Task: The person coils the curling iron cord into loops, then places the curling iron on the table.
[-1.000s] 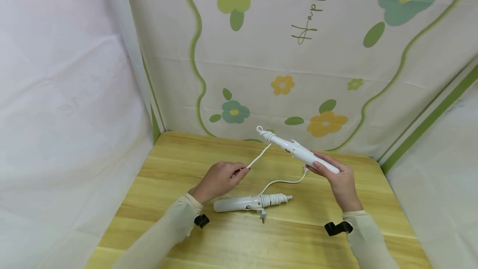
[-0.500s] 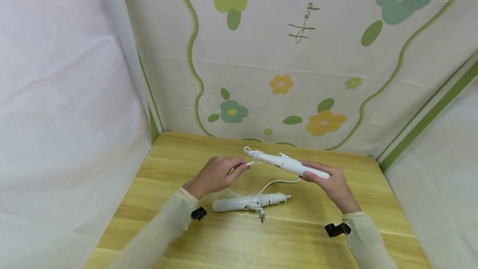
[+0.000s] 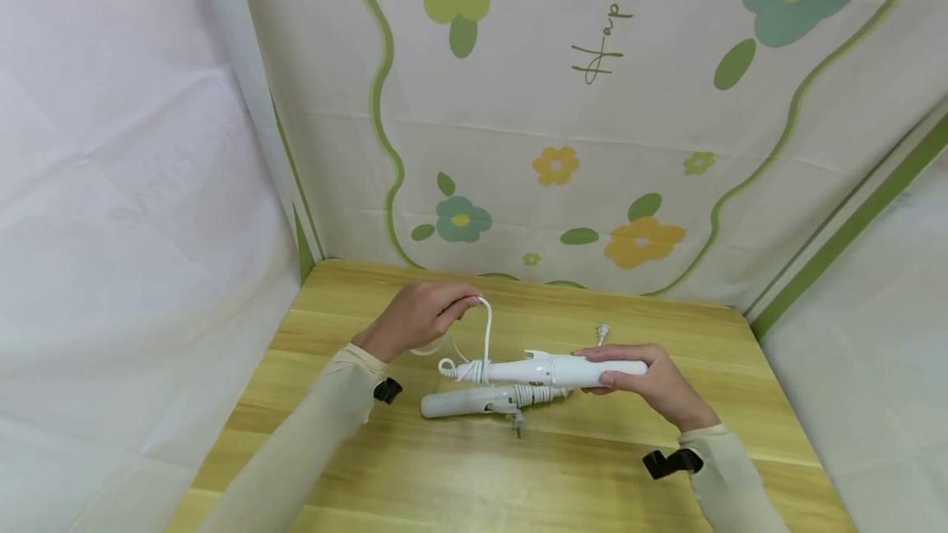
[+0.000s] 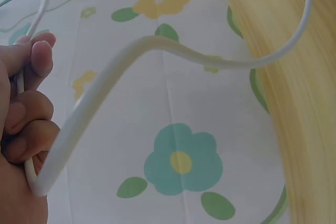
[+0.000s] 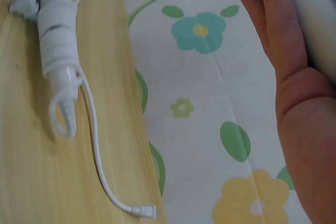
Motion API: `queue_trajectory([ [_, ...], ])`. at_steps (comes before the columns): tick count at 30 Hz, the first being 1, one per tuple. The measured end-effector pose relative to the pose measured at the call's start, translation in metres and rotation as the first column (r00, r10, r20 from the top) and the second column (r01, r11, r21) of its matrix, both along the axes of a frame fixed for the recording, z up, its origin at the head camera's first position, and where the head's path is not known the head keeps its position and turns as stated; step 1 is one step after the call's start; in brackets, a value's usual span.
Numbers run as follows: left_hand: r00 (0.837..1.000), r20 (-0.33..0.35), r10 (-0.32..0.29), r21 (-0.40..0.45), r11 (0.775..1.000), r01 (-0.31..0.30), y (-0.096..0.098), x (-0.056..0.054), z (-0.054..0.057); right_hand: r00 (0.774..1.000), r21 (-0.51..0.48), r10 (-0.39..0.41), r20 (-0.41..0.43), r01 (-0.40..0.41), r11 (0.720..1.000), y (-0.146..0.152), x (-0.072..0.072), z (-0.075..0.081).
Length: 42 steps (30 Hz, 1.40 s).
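My right hand (image 3: 652, 377) grips the barrel end of a white curling iron (image 3: 518, 371), held nearly level above the table. Several turns of white cord (image 3: 488, 331) are wound round its other end, by a small loop. Up and to the left, my left hand (image 3: 418, 319) pinches that cord between thumb and fingertips; in the left wrist view the cord (image 4: 100, 93) also passes through the curled fingers (image 4: 31, 111). Just below lies a second white curling iron (image 3: 455, 403), its cord wrapped round the handle, partly hidden by the first.
A plug (image 3: 603, 331) on a loose cord lies on the table (image 3: 592, 475) behind my right hand. Another plug (image 3: 518, 424) sticks out beside the lying iron. A flower-printed cloth (image 3: 474, 122) hangs along the table's back edge, with pale cloth at both sides.
My right hand has lowered the curling iron and brought it left, turning it nearly level. The left hand has risen slightly, and the cord now arches from it down to the wound end.
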State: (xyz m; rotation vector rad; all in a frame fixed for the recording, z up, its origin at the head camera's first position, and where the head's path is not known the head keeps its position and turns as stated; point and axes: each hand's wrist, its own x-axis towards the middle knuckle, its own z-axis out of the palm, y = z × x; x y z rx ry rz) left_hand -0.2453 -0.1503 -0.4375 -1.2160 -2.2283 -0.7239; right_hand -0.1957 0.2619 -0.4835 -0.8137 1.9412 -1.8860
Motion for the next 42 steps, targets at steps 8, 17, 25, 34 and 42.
queue_trajectory([
  [8,0.999,0.035,-0.031,0.0,1.0,0.031,0.008,-0.001,-0.013,0.991,-0.222,0.134,-0.021,-0.135,0.966,-0.007,0.005,0.018],
  [17,0.991,0.079,-0.112,0.019,0.994,0.111,0.02,0.01,-0.034,0.988,-0.305,0.089,-0.124,-0.124,0.944,-0.014,0.004,0.039],
  [25,0.99,0.049,-0.132,0.046,0.991,0.129,0.028,0.024,-0.03,0.98,-0.41,-0.134,-0.145,0.064,0.91,-0.02,-0.003,0.051],
  [34,0.989,0.047,-0.143,0.143,0.98,0.135,0.028,0.034,-0.018,0.935,-0.275,-0.277,-0.222,0.213,0.938,-0.022,-0.002,0.054],
  [42,0.958,0.275,-0.084,0.137,0.989,0.048,0.028,0.036,-0.019,0.835,-0.159,-0.334,-0.437,0.293,0.943,-0.027,0.0,0.052],
])
